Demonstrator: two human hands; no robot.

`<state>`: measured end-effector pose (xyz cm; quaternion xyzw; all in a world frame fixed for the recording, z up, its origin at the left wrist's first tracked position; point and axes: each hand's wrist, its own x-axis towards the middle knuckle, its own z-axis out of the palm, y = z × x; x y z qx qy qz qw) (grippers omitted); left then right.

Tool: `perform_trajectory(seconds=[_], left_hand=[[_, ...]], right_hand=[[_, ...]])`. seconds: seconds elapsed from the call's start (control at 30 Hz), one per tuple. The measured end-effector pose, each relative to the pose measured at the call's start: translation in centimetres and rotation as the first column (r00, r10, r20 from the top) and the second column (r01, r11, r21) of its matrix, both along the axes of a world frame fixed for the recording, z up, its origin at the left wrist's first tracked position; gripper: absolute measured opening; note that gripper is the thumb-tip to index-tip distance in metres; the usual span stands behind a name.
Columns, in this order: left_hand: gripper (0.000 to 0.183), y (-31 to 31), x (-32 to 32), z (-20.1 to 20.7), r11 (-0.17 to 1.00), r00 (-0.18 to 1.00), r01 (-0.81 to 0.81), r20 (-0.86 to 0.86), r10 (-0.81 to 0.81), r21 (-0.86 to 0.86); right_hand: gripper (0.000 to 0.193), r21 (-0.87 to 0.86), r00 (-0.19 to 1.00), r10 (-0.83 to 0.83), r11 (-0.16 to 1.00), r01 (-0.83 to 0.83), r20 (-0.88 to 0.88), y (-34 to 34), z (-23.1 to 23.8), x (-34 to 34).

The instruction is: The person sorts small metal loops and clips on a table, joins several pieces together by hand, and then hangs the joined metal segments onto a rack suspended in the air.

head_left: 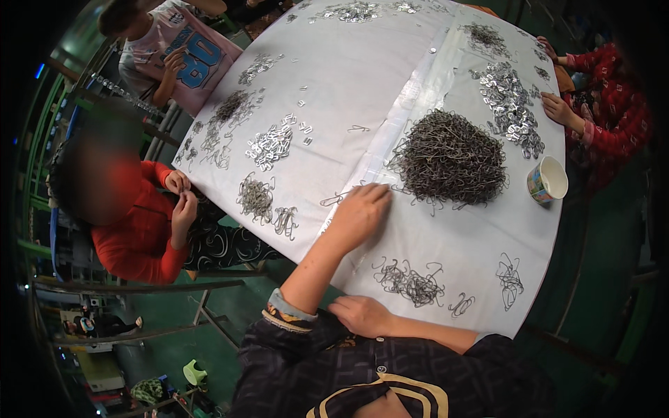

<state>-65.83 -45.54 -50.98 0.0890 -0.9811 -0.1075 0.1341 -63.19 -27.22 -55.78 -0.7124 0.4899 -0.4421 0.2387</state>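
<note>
My left hand [361, 212] reaches out over the white-covered table [341, 153], palm down, its fingers stretched low on the surface beside the big pile. That pile is a dark heap of bent wire hooks [453, 160]. A few loose wire hooks [338, 198] lie by its fingertips; I see nothing gripped in them. My right hand [362, 317] rests at the near table edge with its fingers curled in; whatever they hold, if anything, is hidden. Closest to it is a smaller tangle of wire hooks [416, 282], with a few more hooks [461, 304] to its right.
At right stand a paper tub [547, 181] and a pile of flat silver metal pieces [512, 104]. More silver pieces [272, 144] and hooks [256, 197] lie at left. A person in red [143, 230] sits left; another's hands [561, 111] rest on the right edge.
</note>
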Motion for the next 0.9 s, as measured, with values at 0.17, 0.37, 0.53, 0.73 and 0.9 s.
perform_trajectory(seconds=[0.17, 0.37, 0.53, 0.73, 0.9], left_hand=[[0.036, 0.8, -1.7, -1.1, 0.995, 0.999, 0.032, 0.003, -0.032, -0.093], [0.02, 0.5, -1.8, 0.1, 0.992, 0.999, -0.009, 0.035, 0.004, 0.127], [0.017, -0.4, -4.2, -0.3, 0.996, 0.99, -0.015, -0.137, 0.028, 0.09], [0.017, -1.5, -4.2, 1.3, 0.985, 0.992, 0.098, 0.068, -0.108, 0.141], [0.024, -2.4, -2.4, 1.5, 0.989, 0.992, 0.048, 0.111, -0.064, 0.138]], right_hand=[[0.015, 0.027, 1.0, 0.009, 1.0, -0.009, -0.025, 0.1, -0.5, -0.2], [0.014, 0.038, 0.999, -0.007, 0.999, 0.005, 0.045, 0.0, -0.3, -0.2], [0.015, 0.071, 1.0, 0.015, 0.997, -0.015, 0.007, 0.1, -0.5, -0.1], [0.018, 0.064, 0.998, -0.004, 0.998, 0.0, 0.066, 0.0, -0.7, -0.1], [0.019, 0.079, 0.996, -0.007, 0.997, 0.001, 0.085, -0.1, -0.7, 0.0]])
